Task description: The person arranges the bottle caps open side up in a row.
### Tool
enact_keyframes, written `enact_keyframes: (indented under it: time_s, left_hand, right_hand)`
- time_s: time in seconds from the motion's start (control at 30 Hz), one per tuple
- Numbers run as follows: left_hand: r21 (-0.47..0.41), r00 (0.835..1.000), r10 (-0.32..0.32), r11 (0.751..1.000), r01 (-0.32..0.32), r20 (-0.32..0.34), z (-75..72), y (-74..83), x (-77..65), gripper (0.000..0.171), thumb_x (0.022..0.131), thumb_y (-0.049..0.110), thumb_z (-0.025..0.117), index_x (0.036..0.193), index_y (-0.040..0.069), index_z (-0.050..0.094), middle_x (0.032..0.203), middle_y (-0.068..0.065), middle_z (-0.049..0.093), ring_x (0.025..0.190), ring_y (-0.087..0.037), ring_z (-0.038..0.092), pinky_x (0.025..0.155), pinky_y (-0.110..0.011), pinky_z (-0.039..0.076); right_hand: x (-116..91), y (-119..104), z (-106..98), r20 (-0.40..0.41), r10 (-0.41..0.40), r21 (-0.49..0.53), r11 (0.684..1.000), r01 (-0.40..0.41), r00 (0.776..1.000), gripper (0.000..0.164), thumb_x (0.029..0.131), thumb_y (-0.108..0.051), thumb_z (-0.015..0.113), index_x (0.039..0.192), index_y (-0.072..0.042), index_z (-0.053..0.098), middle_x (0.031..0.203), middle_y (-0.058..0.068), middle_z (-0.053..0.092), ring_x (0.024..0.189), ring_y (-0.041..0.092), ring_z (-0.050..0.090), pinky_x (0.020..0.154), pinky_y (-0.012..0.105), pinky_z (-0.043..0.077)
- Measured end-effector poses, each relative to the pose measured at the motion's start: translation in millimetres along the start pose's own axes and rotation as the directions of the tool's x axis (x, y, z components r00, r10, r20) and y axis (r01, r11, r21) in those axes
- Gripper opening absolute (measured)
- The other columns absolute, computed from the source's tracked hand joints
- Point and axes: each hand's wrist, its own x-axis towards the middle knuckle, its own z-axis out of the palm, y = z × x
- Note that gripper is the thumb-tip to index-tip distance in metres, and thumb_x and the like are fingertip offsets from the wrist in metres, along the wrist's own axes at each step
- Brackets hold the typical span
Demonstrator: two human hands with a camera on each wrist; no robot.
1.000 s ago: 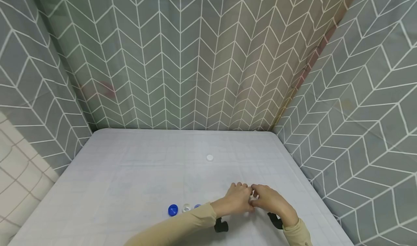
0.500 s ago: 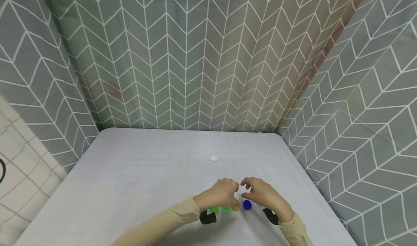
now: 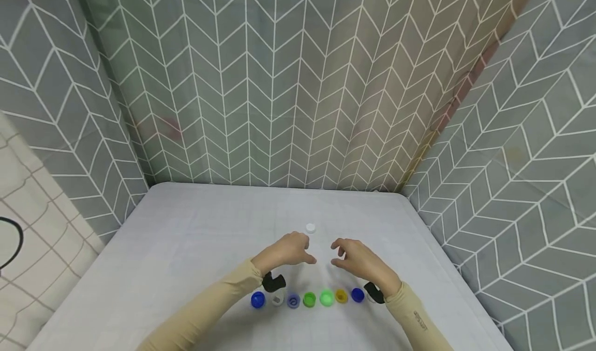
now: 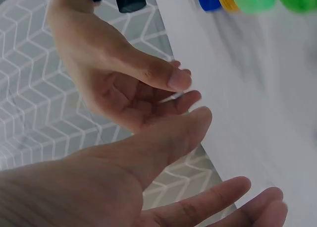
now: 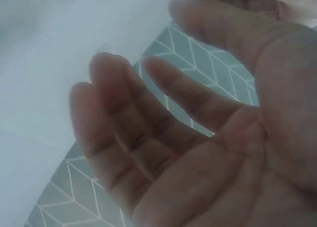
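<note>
My left hand [image 3: 286, 249] hovers over the table, fingers relaxed and thumb apart, holding nothing. Facing it is my right hand [image 3: 356, 258], also bare, its fingers loosely bent. In the head view a round white cap [image 3: 310, 228] lies just beyond my left fingers. Nearer to me runs a row of small round caps: a blue cap [image 3: 258, 300], a whitish one, a violet-blue cap [image 3: 293, 301], a green cap [image 3: 309, 299], a light green cap [image 3: 327, 298], a yellow cap [image 3: 341, 295] and a dark blue cap [image 3: 357, 294]. Another pale cap is partly hidden by the right wrist strap.
A white cloth covers the table [image 3: 209, 227], whose far edge meets a grey patterned curtain [image 3: 261, 82]. Another curtain [image 3: 535, 185] hangs along the right side. A black cable loop [image 3: 18, 240] shows at the left over pale tiles.
My hands were together around something small at the right; they have parted and moved up and left, uncovering the row of caps. The white cap at the back stays on the table.
</note>
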Motion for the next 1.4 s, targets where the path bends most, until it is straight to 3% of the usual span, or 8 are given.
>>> enact_keyframes:
  time_s: [0.2, 0.43, 0.53, 0.73, 0.9, 1.03, 1.2, 1.4]
  left_hand:
    - [0.096, 0.997, -0.065, 0.993, 0.069, -0.04, -4.7, -17.8, 17.2, 0.042, 0.08, 0.042, 0.074, 0.096, 0.003, 0.069, 0.089, -0.007, 0.07, 0.081, -0.023, 0.064, 0.088, -0.049, 0.048]
    - [0.072, 0.99, -0.128, 0.989, 0.132, -0.062, 2.8, -34.3, 42.9, 0.042, 0.081, 0.04, 0.075, 0.097, 0.002, 0.066, 0.089, -0.01, 0.068, 0.089, -0.031, 0.063, 0.094, -0.053, 0.042]
    - [0.04, 0.99, -0.118, 0.992, 0.121, -0.071, 8.7, -42.1, 56.9, 0.047, 0.082, 0.037, 0.075, 0.105, -0.002, 0.063, 0.097, -0.014, 0.067, 0.093, -0.033, 0.061, 0.092, -0.052, 0.045]
    - [-0.114, 0.992, -0.103, 0.989, 0.094, -0.074, 19.5, -52.3, 78.0, 0.058, 0.082, 0.026, 0.077, 0.122, -0.009, 0.054, 0.118, -0.023, 0.058, 0.109, -0.037, 0.054, 0.092, -0.049, 0.049]
    - [-0.144, 0.988, -0.096, 0.986, 0.079, -0.119, 25.7, -53.3, 89.7, 0.056, 0.08, 0.02, 0.078, 0.121, -0.01, 0.055, 0.117, -0.024, 0.056, 0.109, -0.038, 0.054, 0.092, -0.048, 0.048]
    - [-0.118, 0.98, -0.073, 0.992, 0.052, -0.183, 29.7, -53.2, 96.8, 0.046, 0.078, 0.015, 0.079, 0.111, -0.011, 0.06, 0.107, -0.022, 0.058, 0.1, -0.035, 0.055, 0.088, -0.046, 0.049]
    - [-0.079, 0.974, -0.045, 0.996, 0.028, -0.224, 35.5, -53.0, 100.8, 0.028, 0.078, 0.009, 0.075, 0.098, -0.009, 0.066, 0.096, -0.017, 0.058, 0.088, -0.029, 0.052, 0.08, -0.041, 0.047]
    - [-0.076, 0.966, -0.049, 0.997, 0.031, -0.254, 38.6, -52.6, 103.4, 0.024, 0.081, 0.008, 0.072, 0.098, -0.008, 0.068, 0.098, -0.018, 0.059, 0.091, -0.031, 0.053, 0.08, -0.041, 0.047]
  right_hand:
    - [26, -1, 3, 0.017, -0.007, -0.001, 1.0, 0.007, 1.0, 0.035, 0.085, -0.015, 0.073, 0.115, -0.002, 0.062, 0.092, 0.011, 0.067, 0.073, 0.013, 0.057, 0.063, 0.029, 0.049]
    - [59, 4, 7, -0.019, 0.019, -0.023, 1.0, -0.02, 1.0, 0.046, 0.084, -0.017, 0.074, 0.124, 0.0, 0.058, 0.092, 0.013, 0.068, 0.072, 0.015, 0.059, 0.066, 0.032, 0.05]
    - [72, 7, 11, -0.024, 0.039, -0.02, 0.999, -0.04, 0.999, 0.052, 0.084, -0.018, 0.074, 0.128, 0.001, 0.055, 0.096, 0.015, 0.068, 0.076, 0.018, 0.061, 0.07, 0.035, 0.051]
    - [93, 14, 22, -0.001, 0.098, -0.015, 0.995, -0.098, 0.995, 0.062, 0.082, -0.021, 0.076, 0.132, 0.005, 0.049, 0.102, 0.019, 0.067, 0.091, 0.027, 0.065, 0.079, 0.04, 0.053]
    - [106, 17, 30, 0.0, 0.162, -0.009, 0.987, -0.162, 0.987, 0.067, 0.082, -0.023, 0.076, 0.135, 0.006, 0.047, 0.11, 0.02, 0.066, 0.101, 0.031, 0.064, 0.086, 0.042, 0.053]
    - [115, 19, 38, -0.023, 0.159, -0.025, 0.987, -0.16, 0.987, 0.064, 0.081, -0.022, 0.077, 0.13, 0.008, 0.05, 0.107, 0.02, 0.067, 0.097, 0.029, 0.065, 0.085, 0.041, 0.053]
    - [121, 20, 48, -0.025, 0.158, -0.048, 0.986, -0.159, 0.987, 0.044, 0.08, -0.018, 0.077, 0.113, 0.007, 0.061, 0.091, 0.013, 0.066, 0.081, 0.023, 0.059, 0.079, 0.039, 0.051]
    - [123, 22, 52, -0.052, 0.147, -0.034, 0.988, -0.149, 0.988, 0.032, 0.084, -0.011, 0.071, 0.111, 0.007, 0.064, 0.097, 0.013, 0.065, 0.09, 0.025, 0.061, 0.084, 0.039, 0.052]
